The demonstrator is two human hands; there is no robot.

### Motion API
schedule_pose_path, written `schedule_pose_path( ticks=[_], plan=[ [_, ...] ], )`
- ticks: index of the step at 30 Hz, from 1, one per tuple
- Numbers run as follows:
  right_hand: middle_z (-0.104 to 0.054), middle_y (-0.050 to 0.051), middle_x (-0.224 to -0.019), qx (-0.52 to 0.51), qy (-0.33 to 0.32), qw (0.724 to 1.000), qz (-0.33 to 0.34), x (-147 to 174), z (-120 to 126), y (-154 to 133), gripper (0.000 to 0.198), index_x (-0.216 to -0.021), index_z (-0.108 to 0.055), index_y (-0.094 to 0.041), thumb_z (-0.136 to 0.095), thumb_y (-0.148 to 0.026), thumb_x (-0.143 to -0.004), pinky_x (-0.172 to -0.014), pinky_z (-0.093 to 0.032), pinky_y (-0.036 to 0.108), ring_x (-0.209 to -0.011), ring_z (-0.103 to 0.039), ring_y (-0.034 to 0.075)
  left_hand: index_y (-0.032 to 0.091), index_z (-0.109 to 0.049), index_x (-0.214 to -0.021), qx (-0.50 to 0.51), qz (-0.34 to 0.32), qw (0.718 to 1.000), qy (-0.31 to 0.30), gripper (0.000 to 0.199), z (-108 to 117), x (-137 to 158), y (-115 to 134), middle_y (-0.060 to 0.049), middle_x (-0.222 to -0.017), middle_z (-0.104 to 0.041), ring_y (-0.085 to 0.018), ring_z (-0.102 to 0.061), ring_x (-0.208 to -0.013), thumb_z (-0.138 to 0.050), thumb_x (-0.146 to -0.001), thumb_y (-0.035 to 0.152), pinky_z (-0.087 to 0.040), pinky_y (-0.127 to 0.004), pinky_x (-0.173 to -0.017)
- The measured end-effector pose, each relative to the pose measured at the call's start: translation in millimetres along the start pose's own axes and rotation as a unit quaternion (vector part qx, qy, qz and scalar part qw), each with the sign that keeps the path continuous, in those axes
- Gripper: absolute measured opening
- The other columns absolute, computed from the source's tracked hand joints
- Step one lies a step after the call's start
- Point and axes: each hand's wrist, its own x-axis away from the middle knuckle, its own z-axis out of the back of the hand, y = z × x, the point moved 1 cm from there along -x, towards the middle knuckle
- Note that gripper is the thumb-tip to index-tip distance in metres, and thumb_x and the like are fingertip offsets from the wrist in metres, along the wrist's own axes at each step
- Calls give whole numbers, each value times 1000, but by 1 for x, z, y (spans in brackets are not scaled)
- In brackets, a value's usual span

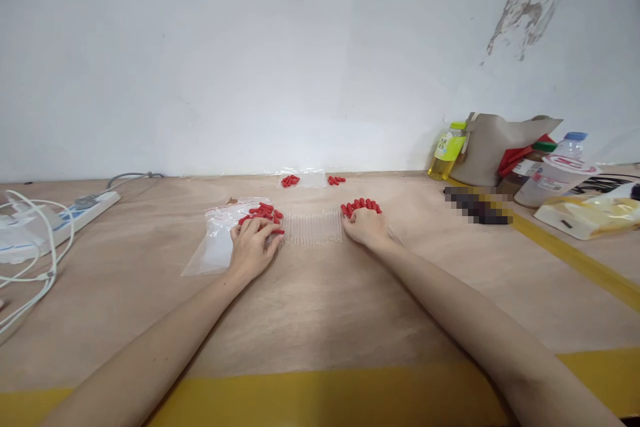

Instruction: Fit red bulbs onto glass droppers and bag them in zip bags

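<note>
My left hand (253, 248) rests with bent fingers over a loose pile of red caps (265, 211). One red cap shows at its index fingertip, close to the thumb, in what looks like a pinch. Between my hands, a row of thin clear tubes (313, 228) lies side by side on the table. At the row's right end, my right hand (369, 227) is closed, its fingertips against several red-capped tubes (361, 204). The hand hides most of their clear bodies, and whatever its fingers hold is hidden.
A clear zip bag (213, 243) lies under the left pile. Farther back is another clear bag (311, 179) with small red cap groups beside it. A power strip (95, 207) and white cables are at left; a yellow bottle (447, 151), grey bag (493, 147) and plastic cup (553, 180) stand right.
</note>
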Motion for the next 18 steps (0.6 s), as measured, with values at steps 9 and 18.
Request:
schedule_pose_path(
  ticks=[9,18],
  plan=[
    [-64,8,-70,4,11,1000,9,-2,-7,4,37,-65,-63,-18,-40,-43,-80,-75,-30,40,-72,-57,22,29,-66,-90,-26,-13,999,-19,16,-9,-6,-14,-5,-94,-59,-24,-48,-90,-52,-81,29,-27,-40,-73],
    [-64,8,-71,10,-23,999,34,4,-6,-10,24,-69,-63,-18,-46,-33,-76,-77,-26,43,-74,-58,24,24,-63,-82,-17,-15,999,-33,11,-9,-10,-9,-5,-89,-58,-23,-49,-89,-53,-80,29,-27,-41,-79]
  ],
)
